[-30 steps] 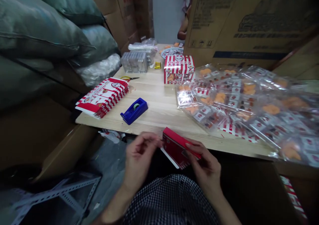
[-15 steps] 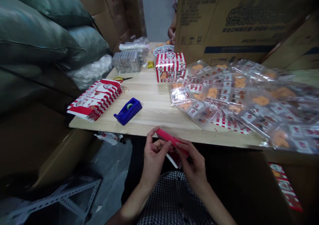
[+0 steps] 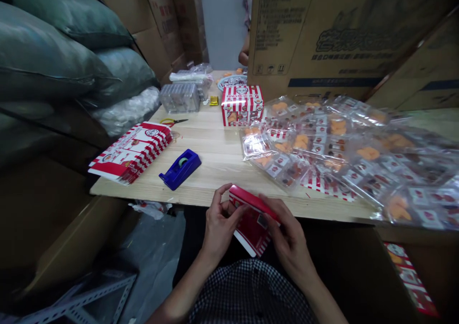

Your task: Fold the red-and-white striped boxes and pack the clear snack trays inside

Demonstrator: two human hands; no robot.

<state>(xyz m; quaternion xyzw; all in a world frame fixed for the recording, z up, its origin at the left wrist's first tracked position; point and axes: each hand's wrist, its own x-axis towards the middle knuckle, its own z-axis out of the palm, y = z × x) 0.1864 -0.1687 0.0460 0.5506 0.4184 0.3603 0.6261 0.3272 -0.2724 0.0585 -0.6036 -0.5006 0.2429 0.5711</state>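
Note:
Just in front of the table edge, my left hand grips the left side of a red-and-white printed cardboard box. Its right side is held by my right hand, thumb on the near face and fingers behind. The box looks partly folded, with a red top panel bent away from me and a white flap at its lower edge. A blue tape dispenser stands on the table ahead of my left hand. Left of it lies a stack of flat striped boxes.
Clear plastic packs of toy food cover the table's right side. A finished striped box stands mid-table; yellow scissors and plastic cases lie left. A large carton rises behind. A co-worker's arm shows at the back.
The box has tilted in my hands, so its printed red face now shows more fully. My right hand has shifted slightly right. The whole view has moved a little.

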